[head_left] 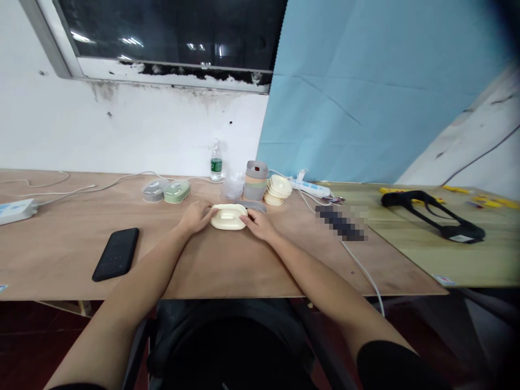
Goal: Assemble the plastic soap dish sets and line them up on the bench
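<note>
Spreading around the glossy cream piece [228,217], one smooth brown table [231,271] leaves flat board between that piece and its straight near edge. One slim black phone [116,253] lies to the piece's left, nearer that edge. Your left hand [195,218] and right hand [260,223] clamp the rounded piece between them, one at each end. Behind it stand one gray-and-orange pile [256,182], one cream stack [279,187], two oval boxes [177,191] farther left and one clear bottle [216,166].

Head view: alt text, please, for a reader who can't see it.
A person's left hand and right hand hold opposite ends of a cream oval piece at a brown table. Behind it stand a water bottle, stacked containers and stacked cream pieces; a black phone lies at left.
</note>
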Tool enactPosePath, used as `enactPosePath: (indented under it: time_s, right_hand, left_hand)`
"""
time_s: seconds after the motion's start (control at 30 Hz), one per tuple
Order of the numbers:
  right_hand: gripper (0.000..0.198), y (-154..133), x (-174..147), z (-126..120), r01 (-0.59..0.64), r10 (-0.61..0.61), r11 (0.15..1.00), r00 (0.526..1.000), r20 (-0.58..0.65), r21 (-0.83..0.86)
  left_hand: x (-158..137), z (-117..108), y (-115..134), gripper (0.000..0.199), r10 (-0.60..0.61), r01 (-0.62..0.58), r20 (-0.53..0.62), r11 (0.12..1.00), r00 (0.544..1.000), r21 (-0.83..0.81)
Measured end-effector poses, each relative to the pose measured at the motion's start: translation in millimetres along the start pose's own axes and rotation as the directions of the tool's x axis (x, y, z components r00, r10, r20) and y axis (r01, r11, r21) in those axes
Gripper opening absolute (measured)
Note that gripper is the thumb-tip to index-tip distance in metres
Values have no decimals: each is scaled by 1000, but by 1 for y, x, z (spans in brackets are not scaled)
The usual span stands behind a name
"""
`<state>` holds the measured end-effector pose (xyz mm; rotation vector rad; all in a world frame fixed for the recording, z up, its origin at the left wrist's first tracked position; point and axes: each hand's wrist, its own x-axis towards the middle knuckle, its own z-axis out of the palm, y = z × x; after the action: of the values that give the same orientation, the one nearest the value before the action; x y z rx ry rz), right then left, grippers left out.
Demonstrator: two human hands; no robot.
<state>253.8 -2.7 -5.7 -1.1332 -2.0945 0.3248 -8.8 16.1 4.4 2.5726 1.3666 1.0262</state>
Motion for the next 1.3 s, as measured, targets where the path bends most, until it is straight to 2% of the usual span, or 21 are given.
enactPosePath:
  time_s: [0.43,1.3]
  right_hand:
    - [48,8,2,2,-8,16,999,990,141,-54]
    - [52,14,2,4,-23,38,997,978,207,-75]
  left_hand:
    - [0,3,0,49,-47,44,62,998,997,39]
    - [-1,3,0,42,-36,29,133,998,991,51]
